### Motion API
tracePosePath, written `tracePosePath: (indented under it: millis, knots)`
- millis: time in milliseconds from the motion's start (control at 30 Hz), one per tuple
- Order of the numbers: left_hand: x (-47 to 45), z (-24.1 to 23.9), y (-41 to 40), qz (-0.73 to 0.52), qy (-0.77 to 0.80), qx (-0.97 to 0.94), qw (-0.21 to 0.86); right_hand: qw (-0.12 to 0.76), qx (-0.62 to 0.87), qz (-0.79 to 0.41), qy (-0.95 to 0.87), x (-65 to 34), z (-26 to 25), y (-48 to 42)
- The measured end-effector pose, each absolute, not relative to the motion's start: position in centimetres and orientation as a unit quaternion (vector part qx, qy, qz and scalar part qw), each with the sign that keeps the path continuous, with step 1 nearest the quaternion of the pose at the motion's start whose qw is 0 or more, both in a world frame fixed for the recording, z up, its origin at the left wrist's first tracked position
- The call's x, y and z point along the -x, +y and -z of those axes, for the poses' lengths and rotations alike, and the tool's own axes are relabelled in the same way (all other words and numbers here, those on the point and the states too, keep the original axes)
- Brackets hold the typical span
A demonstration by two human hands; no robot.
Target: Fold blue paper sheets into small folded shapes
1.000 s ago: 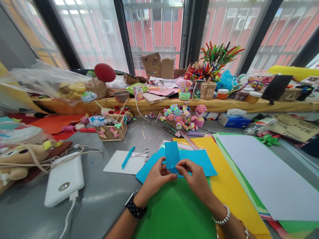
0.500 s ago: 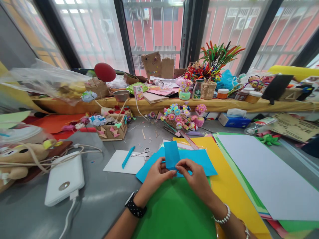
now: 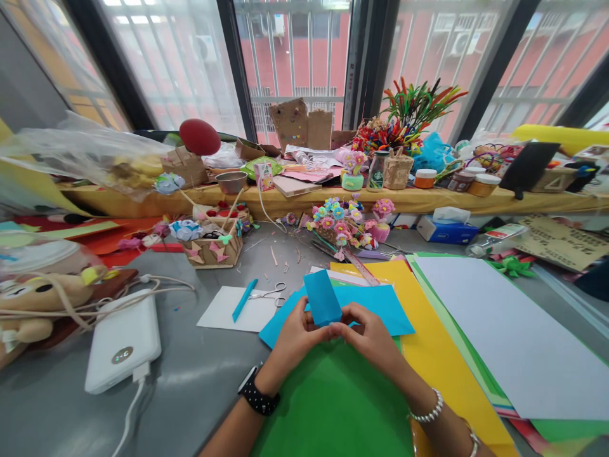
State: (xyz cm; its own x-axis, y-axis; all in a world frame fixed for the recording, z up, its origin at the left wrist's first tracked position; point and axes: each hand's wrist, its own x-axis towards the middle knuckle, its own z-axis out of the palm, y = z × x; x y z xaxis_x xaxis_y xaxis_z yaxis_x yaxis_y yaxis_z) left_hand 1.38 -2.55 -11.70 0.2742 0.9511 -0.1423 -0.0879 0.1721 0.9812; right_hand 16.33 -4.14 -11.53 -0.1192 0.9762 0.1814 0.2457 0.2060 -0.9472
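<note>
A small folded piece of blue paper (image 3: 322,296) is held up between both hands, its upper part standing and leaning left. My left hand (image 3: 304,327) grips its lower left edge, thumb in front and fingers behind. My right hand (image 3: 362,329) pinches the lower right corner, its thumb close to the left thumb. Beneath the hands lie larger blue sheets (image 3: 380,308) on a green sheet (image 3: 333,400). To the left, a narrow blue strip (image 3: 245,300) and small scissors (image 3: 269,292) rest on a white sheet (image 3: 219,311).
A white power bank (image 3: 124,343) with a cable lies at left. Yellow paper (image 3: 442,355) and a stack topped by a white sheet (image 3: 514,336) spread to the right. A cardboard box of paper flowers (image 3: 214,251), crochet flowers (image 3: 340,222) and a tissue box (image 3: 447,230) stand farther back.
The folded blue paper has tilted further left and toward me. My right hand has shifted slightly left and down, bringing its thumb nearer the left one.
</note>
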Motion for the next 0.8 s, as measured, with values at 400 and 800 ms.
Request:
tracePosePath:
  millis: [400, 800]
  knots:
    - [-1.21, 12.22, -2.43, -0.406, 0.448, -0.516, 0.607, 0.435, 0.515, -0.419, -0.608, -16.28, 11.69, -4.02]
    - [-1.26, 12.54, -2.09, -0.424, 0.407, -0.502, 0.635, 0.419, 0.533, -0.416, -0.607, -16.62, 12.03, -3.62]
